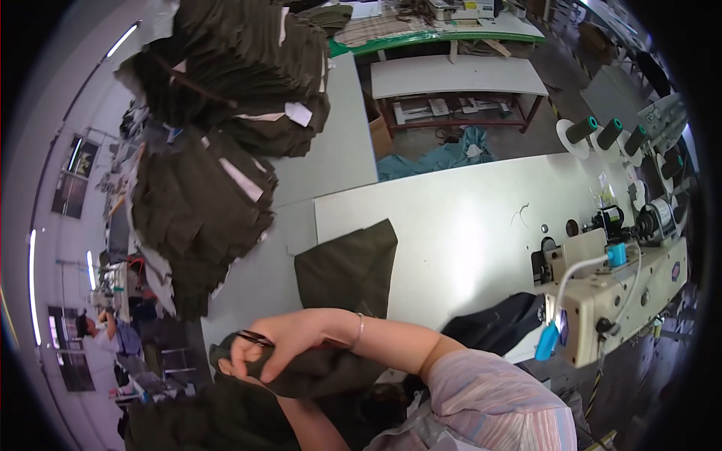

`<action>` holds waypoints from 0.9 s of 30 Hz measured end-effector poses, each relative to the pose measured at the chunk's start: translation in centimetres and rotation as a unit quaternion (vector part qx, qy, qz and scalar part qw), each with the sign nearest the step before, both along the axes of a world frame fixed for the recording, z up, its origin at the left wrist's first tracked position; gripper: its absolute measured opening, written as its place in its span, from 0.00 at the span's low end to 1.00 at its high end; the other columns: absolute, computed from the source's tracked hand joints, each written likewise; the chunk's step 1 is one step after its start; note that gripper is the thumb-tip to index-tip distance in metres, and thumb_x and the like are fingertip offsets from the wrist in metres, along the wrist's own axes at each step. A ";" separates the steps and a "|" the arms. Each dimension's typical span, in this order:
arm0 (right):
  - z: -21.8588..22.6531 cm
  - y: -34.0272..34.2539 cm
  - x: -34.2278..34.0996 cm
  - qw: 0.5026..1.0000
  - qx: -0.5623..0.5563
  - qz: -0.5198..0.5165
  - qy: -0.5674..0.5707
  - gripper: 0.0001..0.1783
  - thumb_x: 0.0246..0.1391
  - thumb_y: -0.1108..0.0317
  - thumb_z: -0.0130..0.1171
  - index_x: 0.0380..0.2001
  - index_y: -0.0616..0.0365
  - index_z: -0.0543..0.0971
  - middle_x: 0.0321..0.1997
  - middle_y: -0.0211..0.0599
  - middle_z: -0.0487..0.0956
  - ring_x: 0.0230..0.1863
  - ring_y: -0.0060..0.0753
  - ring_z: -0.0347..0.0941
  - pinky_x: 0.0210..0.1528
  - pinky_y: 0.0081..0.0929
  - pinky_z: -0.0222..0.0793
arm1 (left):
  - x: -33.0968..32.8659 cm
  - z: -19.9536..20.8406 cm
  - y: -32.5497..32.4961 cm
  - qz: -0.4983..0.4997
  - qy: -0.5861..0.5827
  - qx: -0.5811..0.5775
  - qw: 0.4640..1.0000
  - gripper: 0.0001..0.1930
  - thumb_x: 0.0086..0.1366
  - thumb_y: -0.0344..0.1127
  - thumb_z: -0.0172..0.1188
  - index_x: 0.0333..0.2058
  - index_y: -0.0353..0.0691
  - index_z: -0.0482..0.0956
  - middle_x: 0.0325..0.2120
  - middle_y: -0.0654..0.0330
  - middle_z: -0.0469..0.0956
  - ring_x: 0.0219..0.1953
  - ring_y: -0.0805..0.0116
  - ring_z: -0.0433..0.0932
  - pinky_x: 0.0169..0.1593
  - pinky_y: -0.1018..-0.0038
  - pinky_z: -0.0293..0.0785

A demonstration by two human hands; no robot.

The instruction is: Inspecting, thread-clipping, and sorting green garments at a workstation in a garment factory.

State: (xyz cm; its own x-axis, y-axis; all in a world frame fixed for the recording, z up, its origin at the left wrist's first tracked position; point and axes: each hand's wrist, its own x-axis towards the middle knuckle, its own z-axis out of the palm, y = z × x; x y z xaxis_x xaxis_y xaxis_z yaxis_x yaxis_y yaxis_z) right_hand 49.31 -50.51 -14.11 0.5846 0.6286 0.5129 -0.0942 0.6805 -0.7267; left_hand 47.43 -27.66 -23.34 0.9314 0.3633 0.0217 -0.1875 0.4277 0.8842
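My right hand (289, 340), its arm reaching across from the right in a striped sleeve, is closed around slim dark thread snips (254, 338). Below it lies a dark olive fabric piece (323, 376), bunched at the near edge of the table. My left hand (232, 367) pinches the edge of that piece; much of this hand is hidden by the cloth and the right hand. Another olive fabric panel (346, 267) lies flat just beyond my hands, on the seam between two tabletops.
Tall stacks of olive garment pieces (248, 60) and a lower pile (203, 195) stand at the left. A sewing machine (617, 301) with dark thread cones (580, 130) is on the right of the white table (444, 225). Black cloth (496, 327) lies beside the machine.
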 end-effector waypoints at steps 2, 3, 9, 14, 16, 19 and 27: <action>-4.6 -1.6 1.5 0.999 -0.009 -0.028 0.022 0.17 0.41 0.74 0.63 0.39 0.58 0.77 0.27 0.20 0.72 0.33 0.13 0.66 0.39 0.16 0.63 | 3.5 -3.1 -0.5 0.008 -0.001 -0.075 0.997 0.14 0.61 0.31 0.55 0.44 0.34 0.67 0.41 0.54 0.69 0.44 0.61 0.69 0.51 0.66 0.64; -7.2 -2.3 2.7 0.998 -0.013 -0.044 0.035 0.18 0.41 0.75 0.62 0.40 0.57 0.77 0.28 0.18 0.70 0.34 0.12 0.63 0.42 0.14 0.60 | 4.0 -4.9 -0.3 0.076 0.006 0.285 0.956 0.13 0.62 0.32 0.54 0.43 0.34 0.67 0.40 0.55 0.70 0.42 0.62 0.70 0.50 0.66 0.65; -21.7 -6.8 3.7 0.958 -0.098 -0.152 0.222 0.20 0.42 0.74 0.60 0.43 0.55 0.76 0.29 0.16 0.65 0.34 0.12 0.59 0.42 0.13 0.56 | 1.3 -15.9 -4.0 -0.031 0.061 0.647 0.760 0.15 0.59 0.29 0.55 0.43 0.32 0.65 0.41 0.53 0.70 0.43 0.57 0.70 0.52 0.66 0.64; -25.1 -7.3 4.0 0.953 -0.122 -0.169 0.219 0.19 0.47 0.70 0.59 0.45 0.54 0.75 0.30 0.24 0.69 0.34 0.16 0.62 0.42 0.17 0.61 | 1.1 -20.8 1.2 -0.172 0.082 0.659 0.727 0.42 0.59 0.42 0.62 0.66 0.55 0.44 0.48 0.55 0.66 0.37 0.58 0.69 0.42 0.65 0.69; -25.6 -5.9 4.8 0.957 -0.078 -0.133 0.244 0.19 0.47 0.70 0.60 0.46 0.53 0.74 0.32 0.27 0.71 0.36 0.17 0.64 0.43 0.20 0.62 | 1.8 -22.8 2.9 -0.180 0.112 0.669 0.712 0.42 0.59 0.43 0.62 0.65 0.54 0.45 0.48 0.55 0.66 0.37 0.58 0.69 0.42 0.65 0.69; -26.1 -5.6 4.1 0.962 -0.092 -0.154 0.206 0.17 0.54 0.69 0.55 0.48 0.53 0.75 0.40 0.38 0.74 0.41 0.29 0.70 0.44 0.28 0.67 | 2.4 -25.2 1.5 -0.200 0.131 0.650 0.721 0.39 0.59 0.43 0.62 0.63 0.52 0.47 0.47 0.55 0.66 0.38 0.58 0.69 0.43 0.65 0.68; -24.6 -10.6 7.1 0.968 -0.162 0.055 0.182 0.15 0.62 0.71 0.48 0.50 0.56 0.75 0.43 0.42 0.76 0.41 0.40 0.72 0.43 0.34 0.69 | 2.1 -30.9 -1.5 -0.261 0.165 0.607 0.732 0.33 0.58 0.45 0.61 0.57 0.46 0.53 0.44 0.54 0.66 0.39 0.58 0.69 0.45 0.64 0.67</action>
State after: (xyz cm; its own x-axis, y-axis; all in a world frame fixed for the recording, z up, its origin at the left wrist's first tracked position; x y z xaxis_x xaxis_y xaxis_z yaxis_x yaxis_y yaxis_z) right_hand 56.45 -61.08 -38.71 0.6097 0.7910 0.0503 -0.4440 0.3934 -0.8050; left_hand 49.53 -29.12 -54.21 0.9637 -0.1453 -0.2240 0.0301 -0.7745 0.6318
